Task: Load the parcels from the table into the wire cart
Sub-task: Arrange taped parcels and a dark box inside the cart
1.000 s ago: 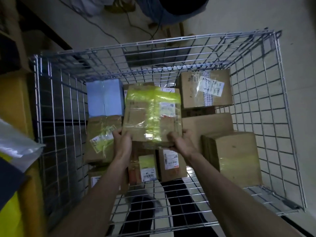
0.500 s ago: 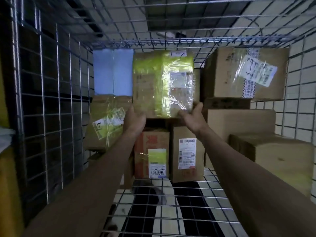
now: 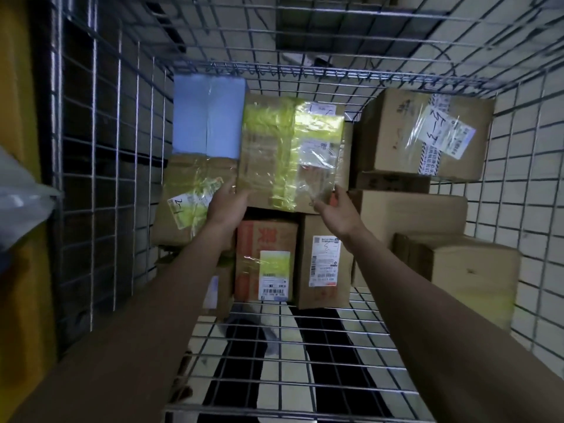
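Observation:
A brown parcel wrapped in yellow tape and clear film (image 3: 290,154) lies on two upright boxes, a red-printed one (image 3: 265,257) and a plain one with a white label (image 3: 323,261), in the middle of the wire cart (image 3: 91,178). My left hand (image 3: 227,204) grips the parcel's near left corner, fingers hidden under it. At the near right corner my right hand (image 3: 335,209) cups the edge between thumb and fingers. Both forearms reach in over the cart's wire floor.
A pale blue box (image 3: 207,117) and a taped brown box (image 3: 189,203) stand to the left. Stacked cardboard boxes (image 3: 421,132) and a low box (image 3: 464,270) fill the right. The cart's near floor (image 3: 290,361) is bare wire. A yellow surface (image 3: 18,270) lies outside, left.
The yellow-taped parcel has moved deeper into the cart and now sits on the two upright boxes. My view has dropped lower and closer inside the cart.

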